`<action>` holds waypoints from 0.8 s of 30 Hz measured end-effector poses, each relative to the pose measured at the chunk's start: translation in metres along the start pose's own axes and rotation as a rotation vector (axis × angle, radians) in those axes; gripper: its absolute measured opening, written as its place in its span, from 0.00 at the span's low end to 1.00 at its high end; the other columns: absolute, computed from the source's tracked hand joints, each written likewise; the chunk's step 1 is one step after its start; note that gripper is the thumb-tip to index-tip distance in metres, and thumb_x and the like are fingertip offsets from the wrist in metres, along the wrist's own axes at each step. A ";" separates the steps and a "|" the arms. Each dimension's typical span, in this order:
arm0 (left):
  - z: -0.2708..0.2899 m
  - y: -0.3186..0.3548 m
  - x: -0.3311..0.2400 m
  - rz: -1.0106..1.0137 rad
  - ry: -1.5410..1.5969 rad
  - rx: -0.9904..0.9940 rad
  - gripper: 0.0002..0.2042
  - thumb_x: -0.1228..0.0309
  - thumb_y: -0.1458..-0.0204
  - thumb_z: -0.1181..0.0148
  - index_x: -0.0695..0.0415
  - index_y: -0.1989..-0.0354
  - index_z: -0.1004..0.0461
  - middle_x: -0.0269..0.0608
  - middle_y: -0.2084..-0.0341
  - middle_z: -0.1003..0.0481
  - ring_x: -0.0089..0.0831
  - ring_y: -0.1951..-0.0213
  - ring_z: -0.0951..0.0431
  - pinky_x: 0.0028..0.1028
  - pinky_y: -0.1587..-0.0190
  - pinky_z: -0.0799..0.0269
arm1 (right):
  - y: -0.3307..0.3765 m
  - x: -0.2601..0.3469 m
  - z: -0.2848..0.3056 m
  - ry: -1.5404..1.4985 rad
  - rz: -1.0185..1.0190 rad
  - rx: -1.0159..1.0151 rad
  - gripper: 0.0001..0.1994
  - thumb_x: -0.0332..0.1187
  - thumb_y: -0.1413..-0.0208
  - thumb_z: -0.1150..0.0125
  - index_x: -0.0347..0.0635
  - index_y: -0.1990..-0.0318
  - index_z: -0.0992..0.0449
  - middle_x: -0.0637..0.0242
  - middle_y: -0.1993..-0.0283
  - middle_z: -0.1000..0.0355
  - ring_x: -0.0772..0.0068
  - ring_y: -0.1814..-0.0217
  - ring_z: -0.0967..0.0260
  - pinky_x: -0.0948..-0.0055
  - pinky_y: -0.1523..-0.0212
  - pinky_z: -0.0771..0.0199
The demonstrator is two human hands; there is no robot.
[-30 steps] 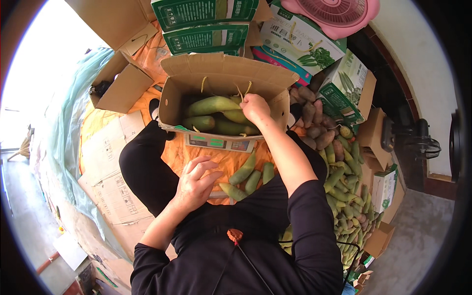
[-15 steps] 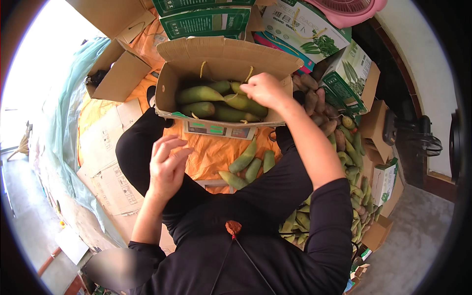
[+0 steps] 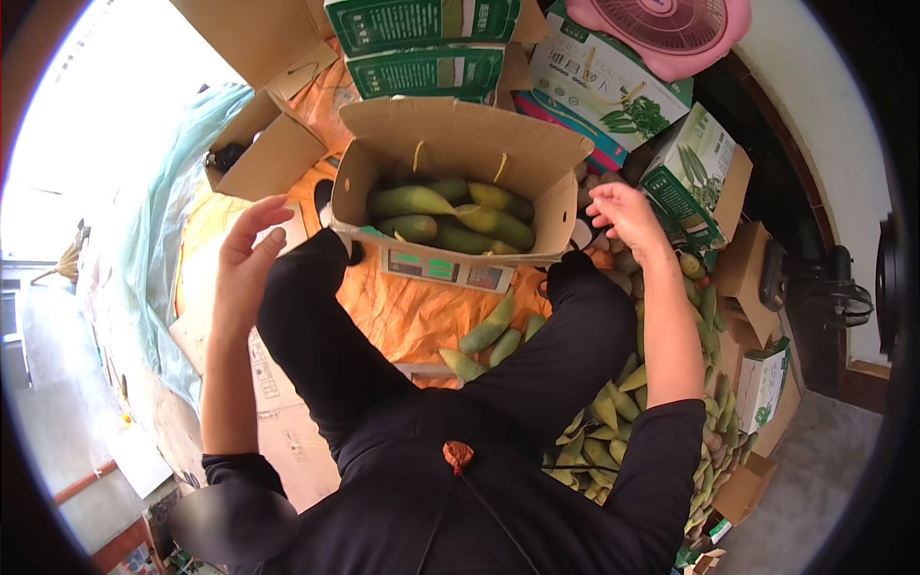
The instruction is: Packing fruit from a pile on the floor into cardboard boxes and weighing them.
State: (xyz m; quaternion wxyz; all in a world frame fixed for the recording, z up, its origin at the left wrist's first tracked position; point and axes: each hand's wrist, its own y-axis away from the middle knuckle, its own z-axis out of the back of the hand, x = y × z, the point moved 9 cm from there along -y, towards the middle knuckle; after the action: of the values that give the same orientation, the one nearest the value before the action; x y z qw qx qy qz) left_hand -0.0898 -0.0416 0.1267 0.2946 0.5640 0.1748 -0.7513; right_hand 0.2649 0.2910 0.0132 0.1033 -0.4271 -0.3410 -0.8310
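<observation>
In front of me an open cardboard box [image 3: 460,125] holds several long green radishes [image 3: 496,226]. The box rests on an electronic scale [image 3: 448,270] with lit green displays. My left hand [image 3: 247,257] is raised left of the box, above my knee, its fingers apart and nothing in them. Off the box's right side hangs my right hand [image 3: 628,218], fingers loosely bent and apart, also holding nothing. Neither hand touches the box. A few loose green radishes [image 3: 489,324] lie between my legs on an orange sheet [image 3: 383,331].
A large heap of green radishes [image 3: 613,422] lies to my right, with reddish-brown roots beyond it. Green printed cartons [image 3: 426,72] stand behind the box, another carton [image 3: 695,177] at right. A pink fan [image 3: 671,34] is far right; a small open box [image 3: 268,153] stands left.
My right hand has left the inside of the box and moved right. My left hand has swung outward to the left. The view has shifted slightly; the radishes in the box look settled.
</observation>
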 end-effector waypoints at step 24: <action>-0.062 -0.125 0.145 0.502 -0.093 0.519 0.21 0.60 0.42 0.48 0.58 0.43 0.33 0.36 0.50 0.28 0.27 0.48 0.31 0.32 0.53 0.33 | -0.028 -0.044 -0.045 -0.018 -0.276 0.071 0.11 0.30 0.44 0.49 0.42 0.54 0.28 0.72 0.66 0.27 0.84 0.71 0.32 0.84 0.77 0.40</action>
State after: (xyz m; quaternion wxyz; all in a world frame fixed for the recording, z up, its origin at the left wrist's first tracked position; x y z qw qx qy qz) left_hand -0.1514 0.0548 -0.0387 0.3247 0.6107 -0.1792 -0.6997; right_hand 0.2502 0.2771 -0.0524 -0.0003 -0.3798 -0.4265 -0.8209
